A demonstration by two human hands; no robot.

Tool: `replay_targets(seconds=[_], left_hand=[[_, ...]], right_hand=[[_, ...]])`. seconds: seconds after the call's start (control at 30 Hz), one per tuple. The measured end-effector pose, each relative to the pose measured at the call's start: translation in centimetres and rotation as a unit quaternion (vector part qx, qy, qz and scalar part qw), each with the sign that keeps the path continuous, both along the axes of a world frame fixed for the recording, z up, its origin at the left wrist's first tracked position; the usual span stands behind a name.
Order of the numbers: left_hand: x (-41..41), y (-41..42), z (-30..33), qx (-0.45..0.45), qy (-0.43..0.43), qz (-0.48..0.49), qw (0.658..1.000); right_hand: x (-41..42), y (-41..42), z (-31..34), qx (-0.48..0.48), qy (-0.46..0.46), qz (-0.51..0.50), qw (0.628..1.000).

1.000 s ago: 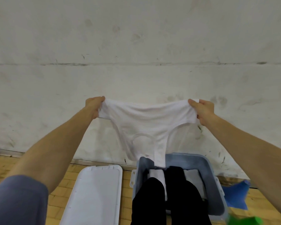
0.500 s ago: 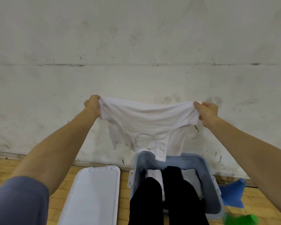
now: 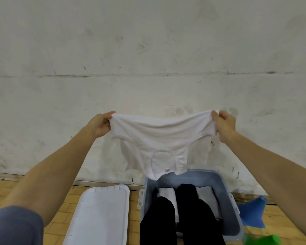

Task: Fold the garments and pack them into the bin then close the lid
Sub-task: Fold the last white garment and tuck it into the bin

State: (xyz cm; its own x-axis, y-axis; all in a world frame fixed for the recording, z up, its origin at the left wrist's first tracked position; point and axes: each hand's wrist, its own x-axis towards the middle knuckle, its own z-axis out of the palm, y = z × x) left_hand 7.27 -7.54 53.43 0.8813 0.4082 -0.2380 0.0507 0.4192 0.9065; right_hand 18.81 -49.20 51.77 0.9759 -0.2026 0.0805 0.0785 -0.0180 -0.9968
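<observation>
Left hand (image 3: 100, 125) and right hand (image 3: 225, 125) are pinching opposite corners of a white garment (image 3: 159, 144), fingers clamped, suspending it above the far edge of the open blue bin (image 3: 232, 206). Folded white, grey and black garments (image 3: 205, 197) are lying inside. The white lid (image 3: 99, 216) is resting on the floor, left of the bin.

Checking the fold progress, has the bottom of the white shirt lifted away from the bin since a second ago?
Yes. The white shirt hangs shorter: its hem, which reached down among the clothes inside the blue bin, now ends at the bin's back rim.

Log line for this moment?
hands: left, right hold white cotton shirt | blue plastic bin open | white lid off
</observation>
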Motion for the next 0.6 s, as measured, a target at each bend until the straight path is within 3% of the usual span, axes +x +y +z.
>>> replay_targets(seconds=[0.1, 0.17, 0.3, 0.5, 0.57, 0.6], left_hand=[[0.1, -0.2, -0.1, 0.06, 0.015, -0.046, 0.997], [0.1, -0.2, -0.3, 0.167, 0.055, -0.061, 0.982], [0.2, -0.2, -1.3, 0.415, 0.138, -0.076, 0.896], [0.2, -0.2, -1.8, 0.554, 0.159, -0.062, 0.815], [0.1, -0.5, -1.6, 0.533, 0.146, -0.08, 0.829], [-0.2, -0.6, -1.4, 0.492, 0.13, -0.09, 0.856]], right_hand=[[-0.2, -0.4, -0.4, -0.005, 0.025, 0.041, 0.999], [-0.3, -0.7, -0.7, -0.015, 0.031, 0.033, 0.999], [-0.7, -1.2, -1.1, -0.011, 0.024, 0.01, 1.0], [-0.6, -1.9, -1.4, 0.026, 0.034, -0.028, 0.999], [-0.4, -2.5, -1.6, 0.074, 0.051, -0.024, 0.996], [-0.4, -2.8, -1.6, 0.099, 0.061, -0.014, 0.993]])
